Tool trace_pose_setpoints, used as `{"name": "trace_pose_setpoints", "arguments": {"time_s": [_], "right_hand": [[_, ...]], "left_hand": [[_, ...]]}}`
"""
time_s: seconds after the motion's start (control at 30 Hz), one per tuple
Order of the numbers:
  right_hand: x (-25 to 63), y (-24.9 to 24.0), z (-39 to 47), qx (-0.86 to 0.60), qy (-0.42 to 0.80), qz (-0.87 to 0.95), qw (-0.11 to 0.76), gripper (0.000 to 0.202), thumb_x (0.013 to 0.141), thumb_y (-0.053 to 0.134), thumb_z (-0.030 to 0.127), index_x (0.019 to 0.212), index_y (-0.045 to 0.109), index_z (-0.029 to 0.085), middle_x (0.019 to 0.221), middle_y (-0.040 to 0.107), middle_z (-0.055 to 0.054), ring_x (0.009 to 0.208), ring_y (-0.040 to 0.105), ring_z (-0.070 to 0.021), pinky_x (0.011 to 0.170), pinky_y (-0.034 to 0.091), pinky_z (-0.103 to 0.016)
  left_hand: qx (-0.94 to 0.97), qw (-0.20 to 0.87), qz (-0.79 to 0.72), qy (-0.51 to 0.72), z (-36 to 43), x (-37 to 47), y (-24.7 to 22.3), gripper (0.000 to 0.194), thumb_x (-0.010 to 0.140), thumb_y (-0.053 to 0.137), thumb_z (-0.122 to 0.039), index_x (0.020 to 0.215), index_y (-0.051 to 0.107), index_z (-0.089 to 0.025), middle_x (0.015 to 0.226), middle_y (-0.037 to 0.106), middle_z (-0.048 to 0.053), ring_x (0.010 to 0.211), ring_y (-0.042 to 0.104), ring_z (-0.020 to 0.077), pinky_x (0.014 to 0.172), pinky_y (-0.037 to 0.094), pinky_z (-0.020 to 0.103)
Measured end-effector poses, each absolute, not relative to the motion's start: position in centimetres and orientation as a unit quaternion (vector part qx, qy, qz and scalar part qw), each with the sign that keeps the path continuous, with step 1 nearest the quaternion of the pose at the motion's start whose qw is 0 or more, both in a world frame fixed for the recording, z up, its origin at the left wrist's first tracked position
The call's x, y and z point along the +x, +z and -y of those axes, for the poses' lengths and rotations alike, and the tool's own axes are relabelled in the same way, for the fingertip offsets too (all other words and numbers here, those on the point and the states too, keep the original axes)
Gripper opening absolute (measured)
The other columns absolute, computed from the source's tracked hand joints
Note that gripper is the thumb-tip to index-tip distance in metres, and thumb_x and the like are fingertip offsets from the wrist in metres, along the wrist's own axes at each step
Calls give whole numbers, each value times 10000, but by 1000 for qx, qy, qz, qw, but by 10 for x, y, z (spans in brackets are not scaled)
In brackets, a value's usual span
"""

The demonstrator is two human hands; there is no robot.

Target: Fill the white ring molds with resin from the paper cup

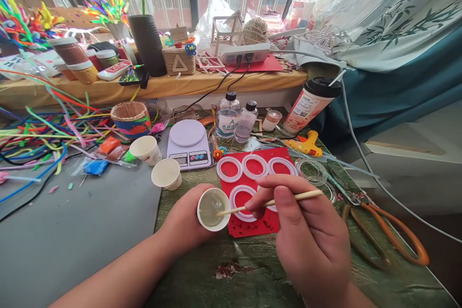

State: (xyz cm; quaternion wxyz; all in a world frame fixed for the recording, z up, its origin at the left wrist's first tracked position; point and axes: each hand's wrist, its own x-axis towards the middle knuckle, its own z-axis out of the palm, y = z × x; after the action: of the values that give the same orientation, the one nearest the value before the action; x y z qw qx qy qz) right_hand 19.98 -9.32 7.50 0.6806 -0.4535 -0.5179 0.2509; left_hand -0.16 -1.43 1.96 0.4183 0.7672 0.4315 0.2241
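My left hand (187, 216) is wrapped round a paper cup (213, 227) with a clear, slightly cloudy liquid in it. Between the thumb and fingers of my right hand (306, 231) is a thin wooden stick (306, 196), its far tip dipped in that liquid. Just beyond the cup lies a red sheet (252, 229) bearing several pale ring-shaped molds (229, 169); my right hand hides part of them. Two more paper cups (166, 174) stand to the left, beside a white digital scale (189, 144). Behind the molds are two clear bottles (227, 122) with black caps.
Orange-handled scissors (400, 236), a yellow glue gun (306, 144) and a tilted drink cup (310, 103) are on the right. Colourful pipe cleaners (43, 130) cover the back left. A cloth-covered ledge (202, 84) holds a power strip (245, 54), whose cables hang down.
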Motion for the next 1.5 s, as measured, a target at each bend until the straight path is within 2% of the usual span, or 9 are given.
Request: {"name": "trace_pose_setpoints", "arguments": {"time_s": [0.17,0.57,0.83,1.03,1.17,1.3,1.5], "right_hand": [[201,74,95,-460,247,528,669,239,1227,599,281,1325,815,306,961,865,-10,812,799,-147,750,681,-263],[201,76,96,-462,242,539,661,234,1225,606,288,1330,813,315,970,859,-3,830,804,-139,776,681,-251],[201,73,99,-453,228,540,672,264,1208,612,247,1354,824,308,993,857,-25,843,806,-169,767,694,-285],[202,74,100,-451,232,546,667,269,1215,604,242,1371,811,312,967,843,-5,837,803,-144,793,677,-257],[203,75,98,-463,246,549,651,253,1214,607,243,1344,812,316,937,844,7,809,792,-134,742,654,-236],[202,73,97,-456,244,554,652,270,1212,613,225,1387,797,318,1010,863,5,871,812,-132,827,679,-244],[203,70,93,-443,243,542,672,268,1227,604,252,1388,805,328,1004,853,13,871,800,-117,819,667,-221]], "left_hand": [[770,418,-425,227,14,-1,21,309,786,862,-331,1080,789,-269,1097,869,47,969,817,298,865,676,411],[771,412,-429,226,15,-2,20,348,780,874,-322,1115,793,-268,1111,871,49,979,826,299,881,687,416],[771,410,-433,224,15,-1,19,334,796,879,-345,1112,795,-276,1089,866,36,948,827,290,858,683,407],[772,413,-428,225,14,-1,19,343,784,884,-318,1111,791,-270,1108,862,40,978,828,298,883,679,412],[771,416,-427,224,14,-2,18,360,789,885,-326,1130,785,-265,1128,864,48,1002,829,303,899,680,423],[772,413,-427,226,14,-2,17,347,793,868,-321,1125,783,-269,1115,862,45,974,821,295,870,677,417],[771,415,-428,226,14,-1,19,356,775,865,-324,1116,784,-262,1105,863,49,969,824,301,868,678,420]]}}
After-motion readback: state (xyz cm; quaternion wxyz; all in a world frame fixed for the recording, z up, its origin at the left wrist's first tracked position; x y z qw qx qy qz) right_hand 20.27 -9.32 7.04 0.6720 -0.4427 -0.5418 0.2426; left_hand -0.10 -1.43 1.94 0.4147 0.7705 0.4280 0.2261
